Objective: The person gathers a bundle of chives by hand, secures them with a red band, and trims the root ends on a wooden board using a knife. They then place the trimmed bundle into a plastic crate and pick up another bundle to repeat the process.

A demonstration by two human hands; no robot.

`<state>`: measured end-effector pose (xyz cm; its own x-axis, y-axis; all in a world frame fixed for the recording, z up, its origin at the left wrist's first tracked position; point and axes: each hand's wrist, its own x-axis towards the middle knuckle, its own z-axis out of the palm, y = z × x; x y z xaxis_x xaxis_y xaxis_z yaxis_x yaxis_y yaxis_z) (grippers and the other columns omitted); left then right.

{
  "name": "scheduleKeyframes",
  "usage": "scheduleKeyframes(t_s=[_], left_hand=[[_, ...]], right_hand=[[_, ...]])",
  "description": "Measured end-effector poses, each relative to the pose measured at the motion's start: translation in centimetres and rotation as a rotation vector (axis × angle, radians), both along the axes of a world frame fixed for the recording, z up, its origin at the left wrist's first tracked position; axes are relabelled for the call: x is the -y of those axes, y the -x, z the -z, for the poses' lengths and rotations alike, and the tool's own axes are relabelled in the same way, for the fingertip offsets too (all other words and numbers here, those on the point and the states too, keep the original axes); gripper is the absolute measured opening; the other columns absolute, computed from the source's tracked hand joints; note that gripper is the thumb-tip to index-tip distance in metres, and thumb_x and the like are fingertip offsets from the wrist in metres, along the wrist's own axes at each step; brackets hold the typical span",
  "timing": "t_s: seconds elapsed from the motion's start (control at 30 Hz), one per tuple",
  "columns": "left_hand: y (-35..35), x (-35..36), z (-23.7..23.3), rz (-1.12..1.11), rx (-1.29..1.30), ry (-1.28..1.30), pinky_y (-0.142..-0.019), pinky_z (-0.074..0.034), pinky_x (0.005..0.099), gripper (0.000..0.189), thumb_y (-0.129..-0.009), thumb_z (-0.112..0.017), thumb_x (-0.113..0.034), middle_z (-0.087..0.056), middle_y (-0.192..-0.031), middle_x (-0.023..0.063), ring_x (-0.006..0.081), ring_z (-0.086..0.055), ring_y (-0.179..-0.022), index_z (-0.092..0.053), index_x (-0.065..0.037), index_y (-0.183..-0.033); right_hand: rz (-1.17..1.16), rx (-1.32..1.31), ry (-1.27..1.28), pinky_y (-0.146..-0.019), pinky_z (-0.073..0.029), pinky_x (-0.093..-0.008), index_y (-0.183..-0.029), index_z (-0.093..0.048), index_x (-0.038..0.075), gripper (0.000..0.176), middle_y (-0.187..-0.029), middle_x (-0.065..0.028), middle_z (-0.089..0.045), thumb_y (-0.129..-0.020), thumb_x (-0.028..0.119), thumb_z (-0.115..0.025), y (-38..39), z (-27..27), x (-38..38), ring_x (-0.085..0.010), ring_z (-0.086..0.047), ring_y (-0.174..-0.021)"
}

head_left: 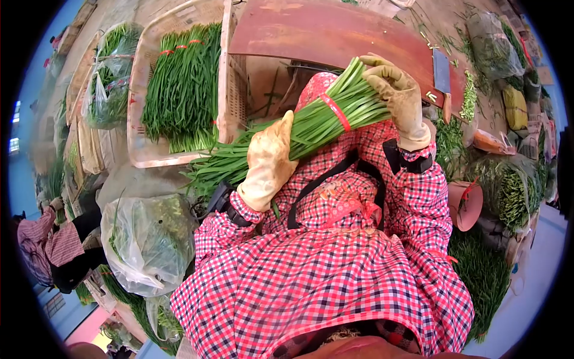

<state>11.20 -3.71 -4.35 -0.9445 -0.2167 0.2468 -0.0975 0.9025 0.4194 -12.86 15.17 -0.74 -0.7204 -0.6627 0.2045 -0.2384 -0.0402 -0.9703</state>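
Note:
A bunch of garlic chives point(317, 122) lies slantwise above my lap, tied with a red band point(335, 112) near its stem end. My left hand point(269, 160), in a stained cream glove, grips the leafy part, its thumb pointing up along the bunch. At the pale stem ends is my right hand point(396, 99), gloved too, its fingers curled over the butts and its palm against the side. Leaf tips fan out past my left wrist. Beyond the bunch stands a reddish-brown board point(323, 30), with a cleaver point(442, 75) on its right part.
A plastic crate point(179, 160) at the left holds tied chive bunches point(182, 84). Cut stem pieces point(468, 99) lie by the cleaver. Bagged greens point(149, 239) sit at my left, and more bagged chives point(505, 191) at my right. Another person point(51, 239) is at the far left.

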Motion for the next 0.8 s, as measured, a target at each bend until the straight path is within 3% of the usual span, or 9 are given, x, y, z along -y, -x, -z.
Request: scheduleKeyframes(t_s=[0.07, 0.2, 0.23, 0.37, 0.5, 0.53, 0.7, 0.73, 0.8], left_hand=[[0.0, 0.0, 0.0, -0.006, 0.021, -0.009, -0.097, -0.051, 0.0447, 0.101, -0.06, -0.089, -0.01, -0.063, -0.127, 0.022, 0.0392, -0.063, -0.113, -0.044, 0.002, -0.149], [-0.1, 0.0, 0.0, -0.014, 0.06, -0.016, -0.099, -0.05, 0.0439, 0.101, -0.061, -0.089, -0.011, -0.062, -0.13, 0.0211, 0.0385, -0.062, -0.115, -0.042, -0.001, -0.15], [0.0, -0.1, 0.0, -0.016, 0.055, -0.009, -0.098, -0.051, 0.0438, 0.099, -0.062, -0.088, -0.011, -0.063, -0.129, 0.0212, 0.0386, -0.062, -0.115, -0.043, -0.001, -0.15], [0.2, 0.1, 0.7, -0.021, 0.026, -0.032, -0.095, -0.052, 0.0441, 0.092, -0.066, -0.085, -0.013, -0.066, -0.124, 0.0217, 0.0393, -0.065, -0.109, -0.045, 0.0, -0.148], [0.7, 0.1, 0.2, -0.04, 0.085, -0.139, -0.09, -0.054, 0.0458, 0.085, -0.067, -0.085, -0.015, -0.068, -0.118, 0.0224, 0.0399, -0.067, -0.102, -0.05, 0.0, -0.144], [0.4, 0.3, 0.8, -0.025, -0.046, -0.118, -0.088, -0.054, 0.0467, 0.086, -0.066, -0.085, -0.015, -0.068, -0.117, 0.0222, 0.0401, -0.067, -0.1, -0.051, 0.001, -0.143], [-0.5, 1.2, -1.0, 0.006, 0.022, -0.136, -0.094, -0.051, 0.0456, 0.092, -0.065, -0.085, -0.013, -0.066, -0.123, 0.0223, 0.0388, -0.064, -0.11, -0.045, 0.001, -0.147], [-0.7, 1.5, -1.3, -0.003, 0.076, -0.172, -0.094, -0.052, 0.0457, 0.091, -0.066, -0.085, -0.013, -0.067, -0.123, 0.0214, 0.0385, -0.065, -0.109, -0.045, 0.001, -0.147], [-1.7, 2.1, -0.9, -0.033, 0.03, -0.171, -0.094, -0.053, 0.0447, 0.088, -0.068, -0.084, -0.013, -0.068, -0.119, 0.0211, 0.0385, -0.066, -0.109, -0.047, 0.001, -0.146]], right_hand=[[0.011, -0.012, -0.011, -0.106, -0.044, -0.0304, -0.103, -0.072, -0.001, 0.01, -0.137, -0.0116, -0.064, -0.096, 0.005, -0.067, 0.1, 0.0, 0.3, -0.0166, -0.058, -0.123], [0.068, 0.115, -0.074, -0.089, -0.05, -0.0307, -0.11, -0.071, -0.001, 0.018, -0.114, -0.011, -0.072, -0.097, 0.011, -0.067, -0.1, -0.2, 0.9, -0.0156, -0.064, -0.102], [0.074, -0.017, -0.122, -0.084, -0.052, -0.0327, -0.111, -0.072, 0.0, 0.02, -0.104, -0.0105, -0.072, -0.098, 0.015, -0.067, -0.1, -0.6, 1.1, -0.017, -0.065, -0.096], [0.165, -0.026, -0.239, -0.088, -0.052, -0.0349, -0.11, -0.073, 0.005, 0.022, -0.106, -0.0126, -0.072, -0.097, 0.022, -0.068, 0.8, 1.1, 1.4, -0.0245, -0.067, -0.098], [0.279, -0.456, -0.34, -0.095, -0.051, -0.0377, -0.104, -0.073, 0.004, 0.022, -0.116, -0.0101, -0.074, -0.091, 0.022, -0.072, 0.9, 1.3, 2.0, -0.0287, -0.068, -0.106], [0.256, -0.492, -0.336, -0.096, -0.051, -0.0386, -0.102, -0.073, 0.004, 0.021, -0.116, -0.0098, -0.074, -0.091, 0.021, -0.071, 1.0, 0.9, 2.3, -0.0292, -0.069, -0.106], [0.301, -0.392, -0.259, -0.094, -0.051, -0.0352, -0.098, -0.074, 0.001, 0.011, -0.113, -0.0102, -0.075, -0.091, 0.01, -0.072, 0.9, 0.6, 2.2, -0.0237, -0.069, -0.104], [0.392, -0.569, -0.329, -0.094, -0.051, -0.0355, -0.101, -0.074, 0.0, 0.013, -0.111, -0.0109, -0.075, -0.091, 0.009, -0.071, 2.2, 1.6, 1.4, -0.0238, -0.069, -0.103], [0.437, -0.455, -0.389, -0.09, -0.051, -0.0344, -0.103, -0.074, -0.002, 0.022, -0.105, -0.0119, -0.076, -0.096, 0.019, -0.069, 5.5, 4.6, -1.0, -0.0222, -0.07, -0.097]])
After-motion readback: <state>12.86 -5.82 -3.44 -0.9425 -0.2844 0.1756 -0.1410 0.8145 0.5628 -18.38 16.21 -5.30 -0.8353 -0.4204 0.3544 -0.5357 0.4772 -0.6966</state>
